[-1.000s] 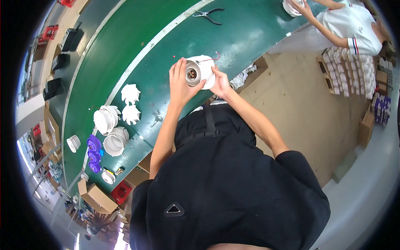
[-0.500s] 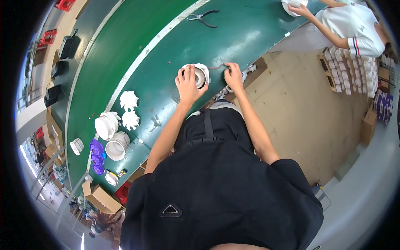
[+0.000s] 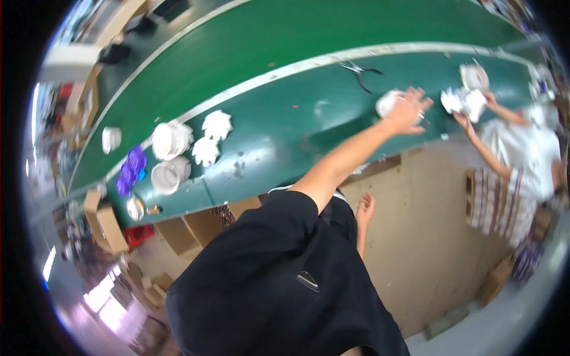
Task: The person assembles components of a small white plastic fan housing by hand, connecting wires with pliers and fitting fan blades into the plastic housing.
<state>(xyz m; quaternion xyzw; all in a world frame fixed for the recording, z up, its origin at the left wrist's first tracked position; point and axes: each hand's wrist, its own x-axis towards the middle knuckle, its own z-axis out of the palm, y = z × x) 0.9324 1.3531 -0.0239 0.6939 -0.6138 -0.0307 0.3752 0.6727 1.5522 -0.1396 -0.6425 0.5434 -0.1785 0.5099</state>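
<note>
My left arm reaches across to the right over the green table. My left hand (image 3: 409,113) has its fingers spread, at the right side of a round white housing (image 3: 387,103) and partly over it; whether they touch is hard to tell through the blur. The metal centre and red wire seen on it earlier do not show. My right hand (image 3: 366,207) hangs beyond the table's near edge, over the floor, fingers loosely apart with nothing in them. Pliers with dark handles (image 3: 359,72) lie just beyond the housing.
Left on the table are white fan wheels (image 3: 217,125), white cylindrical housings (image 3: 171,176), purple parts (image 3: 132,170) and a white round piece (image 3: 111,140). At the right a co-worker's hands hold a white part (image 3: 473,105). An open cardboard box (image 3: 107,228) stands by the left end.
My left hand has carried the white housing to the right and its fingers have spread. My right hand has left the wire and dropped off the table. My view has turned.
</note>
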